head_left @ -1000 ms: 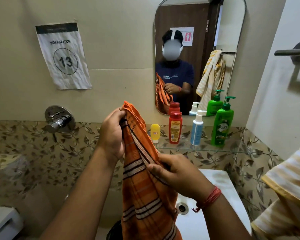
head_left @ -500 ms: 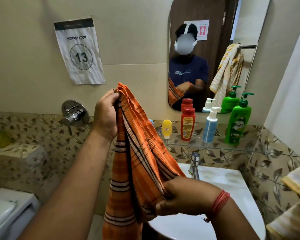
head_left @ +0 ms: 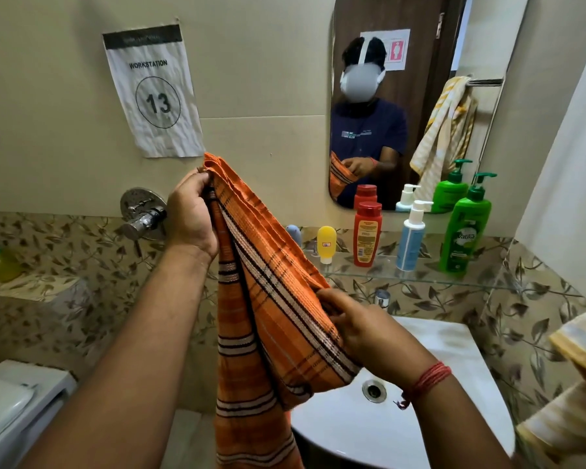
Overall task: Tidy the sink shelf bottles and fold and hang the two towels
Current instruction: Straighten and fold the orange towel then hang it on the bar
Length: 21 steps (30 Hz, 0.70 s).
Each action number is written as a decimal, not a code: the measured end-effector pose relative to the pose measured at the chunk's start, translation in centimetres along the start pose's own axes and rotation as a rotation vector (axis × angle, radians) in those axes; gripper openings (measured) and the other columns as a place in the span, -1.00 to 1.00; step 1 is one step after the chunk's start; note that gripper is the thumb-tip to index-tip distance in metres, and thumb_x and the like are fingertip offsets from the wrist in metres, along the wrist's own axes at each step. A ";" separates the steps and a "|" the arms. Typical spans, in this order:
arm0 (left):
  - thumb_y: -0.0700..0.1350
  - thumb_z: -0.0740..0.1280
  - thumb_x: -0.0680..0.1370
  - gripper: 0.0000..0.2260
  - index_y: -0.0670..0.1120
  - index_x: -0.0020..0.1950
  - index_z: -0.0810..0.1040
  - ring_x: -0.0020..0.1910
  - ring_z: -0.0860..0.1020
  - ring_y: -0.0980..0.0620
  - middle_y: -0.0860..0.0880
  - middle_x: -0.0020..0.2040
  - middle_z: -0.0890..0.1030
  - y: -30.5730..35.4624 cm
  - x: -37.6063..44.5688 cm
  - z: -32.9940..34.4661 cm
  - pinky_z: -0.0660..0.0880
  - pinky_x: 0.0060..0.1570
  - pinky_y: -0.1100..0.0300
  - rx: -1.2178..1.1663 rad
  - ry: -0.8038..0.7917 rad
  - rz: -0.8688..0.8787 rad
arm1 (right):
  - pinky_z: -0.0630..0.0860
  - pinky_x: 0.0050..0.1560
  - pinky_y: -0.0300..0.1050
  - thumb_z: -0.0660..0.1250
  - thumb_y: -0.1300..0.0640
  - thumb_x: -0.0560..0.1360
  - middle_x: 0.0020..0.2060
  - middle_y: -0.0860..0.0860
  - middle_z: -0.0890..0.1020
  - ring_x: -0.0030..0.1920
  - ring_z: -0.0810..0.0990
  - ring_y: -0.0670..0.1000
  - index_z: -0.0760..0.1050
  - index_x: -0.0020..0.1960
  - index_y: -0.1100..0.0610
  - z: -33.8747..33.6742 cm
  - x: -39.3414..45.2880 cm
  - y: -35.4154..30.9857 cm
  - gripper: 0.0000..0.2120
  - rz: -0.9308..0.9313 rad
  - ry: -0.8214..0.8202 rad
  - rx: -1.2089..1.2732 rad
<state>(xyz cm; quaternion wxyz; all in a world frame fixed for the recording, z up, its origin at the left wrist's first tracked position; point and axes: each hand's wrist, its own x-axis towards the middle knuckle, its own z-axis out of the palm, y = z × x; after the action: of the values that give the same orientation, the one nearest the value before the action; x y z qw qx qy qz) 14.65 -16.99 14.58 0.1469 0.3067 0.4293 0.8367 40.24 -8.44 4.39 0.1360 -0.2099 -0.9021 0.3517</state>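
The left hand (head_left: 190,214) grips the orange towel's (head_left: 271,299) top corner while the right hand (head_left: 362,330) pinches its lower fold above the sink (head_left: 454,384).

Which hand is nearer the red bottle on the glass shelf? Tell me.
Right. The right hand grips the orange towel just below the red bottle; the left hand is far left.
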 end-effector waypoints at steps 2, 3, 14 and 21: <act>-0.19 0.15 0.58 -0.76 -0.04 -0.26 0.46 -0.34 0.49 0.00 -0.04 -0.32 0.44 -0.1 -0.5 0.3 0.47 -0.28 0.14 0.029 -0.046 0.021 | 0.67 -0.09 -0.04 0.30 -0.01 0.57 0.00 -0.17 0.62 -0.05 0.64 -0.09 0.38 0.32 -0.27 0.0 -0.2 -0.2 -0.65 -0.022 -0.090 -0.125; -0.20 0.14 0.59 -0.75 -0.05 -0.25 0.46 -0.35 0.49 0.01 -0.04 -0.32 0.44 -0.2 -0.8 0.5 0.47 -0.30 0.16 0.047 -0.076 0.034 | 0.67 -0.05 -0.02 0.32 -0.04 0.55 0.03 -0.16 0.63 -0.03 0.64 -0.07 0.42 0.30 -0.24 0.0 -0.1 -0.2 -0.66 -0.022 -0.130 -0.201; -0.24 0.15 0.59 -0.71 -0.04 -0.27 0.54 -0.35 0.52 -0.01 -0.04 -0.35 0.50 -0.5 -0.5 -0.4 0.49 -0.29 0.16 0.047 0.060 0.040 | 0.52 -0.11 -0.23 0.23 -0.14 0.58 -0.01 -0.12 0.44 -0.03 0.50 -0.09 0.63 0.08 -0.08 -0.2 -0.5 0.0 -0.75 -0.040 0.194 -0.356; -0.34 0.14 0.54 -0.66 -0.04 -0.39 0.36 -0.51 0.34 0.11 0.11 -0.53 0.37 -0.4 0.5 -1.7 0.26 -0.41 0.23 -0.025 0.330 0.064 | 0.53 -0.05 -0.10 0.24 -0.21 0.56 0.00 -0.12 0.40 0.00 0.42 -0.09 0.53 -0.13 -0.21 -2.6 -1.2 2.0 -0.83 -0.030 0.207 -0.412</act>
<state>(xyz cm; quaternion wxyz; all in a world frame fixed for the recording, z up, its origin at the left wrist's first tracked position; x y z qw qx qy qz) 13.16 -17.62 13.71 0.0512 0.1769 0.4273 0.8852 42.82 -6.20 4.75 0.1872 -0.2550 -0.9391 0.1345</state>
